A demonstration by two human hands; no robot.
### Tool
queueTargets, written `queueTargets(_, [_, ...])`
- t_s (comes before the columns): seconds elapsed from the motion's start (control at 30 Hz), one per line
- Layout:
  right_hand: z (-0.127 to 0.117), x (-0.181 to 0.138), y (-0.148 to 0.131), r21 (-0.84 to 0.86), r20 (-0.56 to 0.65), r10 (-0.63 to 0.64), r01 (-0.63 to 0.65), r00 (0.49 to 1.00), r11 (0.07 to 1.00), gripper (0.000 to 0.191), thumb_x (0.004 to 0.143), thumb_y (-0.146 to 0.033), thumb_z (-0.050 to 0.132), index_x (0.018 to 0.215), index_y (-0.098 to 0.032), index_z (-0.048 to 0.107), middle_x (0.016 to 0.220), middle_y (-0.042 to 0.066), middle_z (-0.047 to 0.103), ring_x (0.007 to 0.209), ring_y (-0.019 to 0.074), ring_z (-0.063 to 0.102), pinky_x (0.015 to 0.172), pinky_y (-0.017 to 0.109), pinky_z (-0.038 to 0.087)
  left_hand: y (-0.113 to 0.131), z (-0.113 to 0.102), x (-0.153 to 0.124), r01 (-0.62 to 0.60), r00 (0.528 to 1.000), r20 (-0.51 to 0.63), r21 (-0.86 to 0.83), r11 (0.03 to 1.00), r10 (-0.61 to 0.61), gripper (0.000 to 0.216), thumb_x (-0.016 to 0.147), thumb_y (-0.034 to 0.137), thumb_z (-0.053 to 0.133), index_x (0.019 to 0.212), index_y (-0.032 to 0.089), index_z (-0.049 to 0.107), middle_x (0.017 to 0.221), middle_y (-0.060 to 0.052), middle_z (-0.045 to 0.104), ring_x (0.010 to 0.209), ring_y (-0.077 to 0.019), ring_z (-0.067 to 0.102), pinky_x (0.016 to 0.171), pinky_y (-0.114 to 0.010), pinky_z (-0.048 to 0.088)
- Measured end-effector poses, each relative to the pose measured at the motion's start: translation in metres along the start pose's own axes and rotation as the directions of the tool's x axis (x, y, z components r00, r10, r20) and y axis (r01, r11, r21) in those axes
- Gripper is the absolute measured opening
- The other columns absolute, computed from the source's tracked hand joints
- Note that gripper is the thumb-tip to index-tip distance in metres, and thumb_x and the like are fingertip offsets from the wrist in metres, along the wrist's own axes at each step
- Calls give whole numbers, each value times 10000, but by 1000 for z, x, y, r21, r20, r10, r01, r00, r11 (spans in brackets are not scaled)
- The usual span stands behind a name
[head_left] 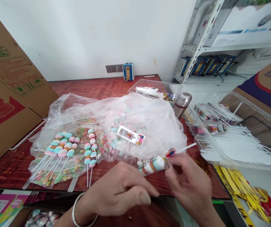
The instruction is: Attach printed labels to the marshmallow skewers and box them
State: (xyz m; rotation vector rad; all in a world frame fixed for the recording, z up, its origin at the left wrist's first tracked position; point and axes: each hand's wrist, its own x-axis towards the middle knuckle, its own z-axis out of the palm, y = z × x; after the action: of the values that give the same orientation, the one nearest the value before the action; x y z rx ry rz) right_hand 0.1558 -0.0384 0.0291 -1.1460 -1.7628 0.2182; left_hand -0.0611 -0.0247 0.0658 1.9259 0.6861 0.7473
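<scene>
Both my hands hold one marshmallow skewer just above the table's near edge. My left hand, with a bangle on its wrist, is closed around the pastel marshmallow end. My right hand pinches the skewer where its white stick sticks out up and to the right. Several finished marshmallow skewers lie to the left on a clear plastic bag. A small printed label rests on the bag over a heap of loose marshmallows.
On the right, a clear tray holds white sticks and label packs. A steel flask and a clear box stand behind the bag. A cardboard box leans at left. Yellow ties lie at lower right. Shelving stands at the back right.
</scene>
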Motion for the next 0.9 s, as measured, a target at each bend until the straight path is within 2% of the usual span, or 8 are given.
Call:
queueTargets(0.17, [17, -14, -23, 125, 169, -236, 217, 957, 968, 213, 800, -67, 601, 924, -240, 611, 753, 28, 668, 664, 178, 601, 623, 285, 464, -15, 12, 13, -13, 931, -365, -33, 999, 0, 758, 932, 619, 105, 1060, 257, 759, 1025, -136, 726, 1032, -261, 656, 843, -414, 536])
queueTargets(0.27, [27, -18, -17, 335, 259, 100, -186, 961, 923, 135, 864, -182, 573, 738, -230, 570, 647, 1, 578, 589, 158, 532, 536, 257, 416, -19, 10, 11, -30, 977, -213, 1, 1000, 29, 940, 842, 681, -50, 933, 275, 793, 1251, -129, 652, 1343, -280, 463, 1024, -501, 441])
queueTargets(0.37, [25, -14, -3, 559, 295, 449, -534, 843, 635, 225, 852, -351, 650, 698, -209, 568, 634, -15, 522, 582, 136, 464, 531, 236, 396, -22, 11, 2, -30, 992, -117, 198, 980, 54, 791, 910, 643, 70, 869, 313, 788, 1387, -82, 570, 1461, -309, 260, 1097, -604, 311])
queueTargets(0.57, [47, -24, -22, 559, 756, 412, -829, 508, -4, 274, 733, -407, 743, 716, -198, 566, 537, -80, 360, 450, 59, 188, 418, 196, 189, -40, 31, 0, 47, 957, -288, -3, 999, -46, 552, 892, 648, 394, 1111, 256, 716, 1328, -198, 581, 1295, -363, 495, 969, -541, 462])
queueTargets(0.67, [69, -25, -32, 539, 748, 344, -822, 568, 185, 228, 811, -444, 652, 797, -218, 620, 557, -59, 419, 460, 96, 293, 449, 230, 290, -41, 27, -7, 187, 918, -266, -367, 911, -295, 442, 786, 549, 670, 1071, 214, 717, 1001, -128, 705, 929, -279, 674, 793, -381, 537])
queueTargets(0.73, [79, -16, -26, 490, 650, 287, -676, 704, 550, 188, 869, -403, 595, 834, -228, 654, 669, -7, 571, 587, 161, 486, 572, 289, 406, -42, 9, -27, 234, 760, -452, -479, 846, -467, 373, 721, 477, 756, 946, 182, 718, 841, -78, 703, 748, -210, 654, 700, -316, 520])
queueTargets(0.8, [87, 1, -8, 312, 500, 253, -445, 828, 839, 166, 905, -350, 555, 904, -225, 664, 852, 42, 661, 792, 228, 586, 720, 344, 444, -47, -18, -66, 246, 418, -731, -480, 842, -539, 374, 651, 448, 804, 883, 178, 688, 773, -38, 684, 640, -160, 600, 634, -279, 490])
queueTargets(0.9, [98, 29, 30, -78, 275, 223, -209, 935, 975, 210, 908, -287, 541, 1055, -164, 629, 1007, 120, 645, 941, 283, 586, 808, 383, 441, -61, -53, -152, 412, -81, -920, -382, 827, -384, 419, 627, 424, 797, 949, 192, 665, 774, 3, 672, 604, -149, 554, 589, -267, 450])
